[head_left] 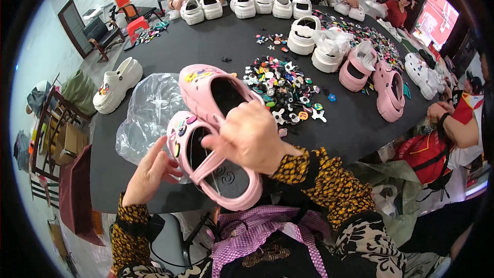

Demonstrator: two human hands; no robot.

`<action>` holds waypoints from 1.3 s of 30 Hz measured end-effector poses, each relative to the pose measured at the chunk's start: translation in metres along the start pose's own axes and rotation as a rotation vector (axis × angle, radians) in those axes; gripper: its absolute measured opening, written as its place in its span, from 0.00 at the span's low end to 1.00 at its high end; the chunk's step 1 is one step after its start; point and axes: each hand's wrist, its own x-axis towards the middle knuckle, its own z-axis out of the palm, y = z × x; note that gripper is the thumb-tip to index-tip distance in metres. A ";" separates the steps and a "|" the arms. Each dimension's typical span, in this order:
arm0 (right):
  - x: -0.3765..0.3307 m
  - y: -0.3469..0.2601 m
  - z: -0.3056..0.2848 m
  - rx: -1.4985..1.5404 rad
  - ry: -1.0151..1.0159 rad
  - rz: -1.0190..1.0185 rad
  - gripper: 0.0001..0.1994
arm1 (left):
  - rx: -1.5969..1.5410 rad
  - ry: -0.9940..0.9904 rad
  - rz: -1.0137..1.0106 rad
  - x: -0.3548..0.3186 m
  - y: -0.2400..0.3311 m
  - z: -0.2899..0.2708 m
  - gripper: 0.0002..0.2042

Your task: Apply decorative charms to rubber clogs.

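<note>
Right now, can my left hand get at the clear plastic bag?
Probably yes: your left hand looks empty, and the clear plastic bag lies just beyond it, its left side uncovered; the pink clogs overlap only its right side.

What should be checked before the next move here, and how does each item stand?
1. Left hand open: ok, fingers extended beside the near clog.
2. Right hand grip: cannot tell; it curls over the clogs, fingers partly hidden.
3. Near clog's toe charms: ok, several attached.
4. Far clog charms: ok, a yellow one shows on the toe.
5. Plastic bag well away from the clogs: not ok, close at their left.
</note>
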 end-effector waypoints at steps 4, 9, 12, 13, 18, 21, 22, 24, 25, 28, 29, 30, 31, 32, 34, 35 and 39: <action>0.001 -0.021 0.007 0.045 -0.079 0.013 0.14 | -0.028 -0.034 0.014 -0.008 -0.002 0.003 0.34; -0.003 -0.029 -0.002 0.152 -0.326 0.075 0.15 | 0.103 0.036 0.123 -0.005 -0.008 0.019 0.41; -0.007 -0.025 -0.016 0.164 -0.433 0.057 0.16 | 0.187 0.031 -0.005 -0.005 0.004 0.019 0.38; -0.008 -0.024 -0.019 0.172 -0.491 0.043 0.16 | 0.189 0.047 0.044 -0.003 -0.001 0.018 0.38; -0.019 -0.020 -0.018 0.300 -0.353 0.170 0.11 | 0.174 0.150 0.129 0.004 0.007 0.016 0.37; -0.010 -0.029 -0.015 0.522 -0.127 0.215 0.10 | 0.153 0.150 0.147 0.011 0.023 0.008 0.33; -0.010 -0.030 -0.011 0.528 -0.142 0.170 0.09 | 0.177 0.164 0.144 0.017 0.024 0.003 0.31; -0.007 -0.034 -0.007 0.476 -0.266 0.008 0.09 | 0.363 0.129 0.010 0.024 0.039 -0.007 0.28; -0.009 -0.036 -0.005 0.579 -0.368 0.078 0.10 | 0.340 0.127 0.024 0.033 0.034 -0.013 0.26; 0.004 -0.025 -0.017 0.420 -0.443 -0.059 0.11 | 0.389 0.175 0.041 0.042 0.028 -0.028 0.21; 0.010 -0.011 -0.018 0.363 -0.362 -0.080 0.09 | 0.456 0.223 0.041 0.045 0.026 -0.030 0.18; 0.016 0.007 -0.016 0.308 -0.279 -0.100 0.08 | 0.455 0.221 0.039 0.045 0.024 -0.030 0.18; 0.022 0.026 -0.011 0.256 -0.169 -0.076 0.07 | 0.578 0.312 0.282 0.041 0.021 -0.028 0.16; 0.027 0.045 -0.004 0.259 -0.207 0.056 0.08 | 0.702 0.412 0.517 0.032 0.018 -0.029 0.15; 0.031 0.098 -0.001 0.206 -0.291 0.239 0.09 | 0.783 0.392 0.624 0.025 0.027 -0.011 0.13; 0.032 0.121 0.002 0.190 -0.359 0.338 0.09 | 0.771 0.360 0.635 0.021 0.030 -0.001 0.13; 0.028 0.182 0.038 0.086 -0.534 0.454 0.10 | 0.921 0.266 0.768 0.022 0.030 0.020 0.17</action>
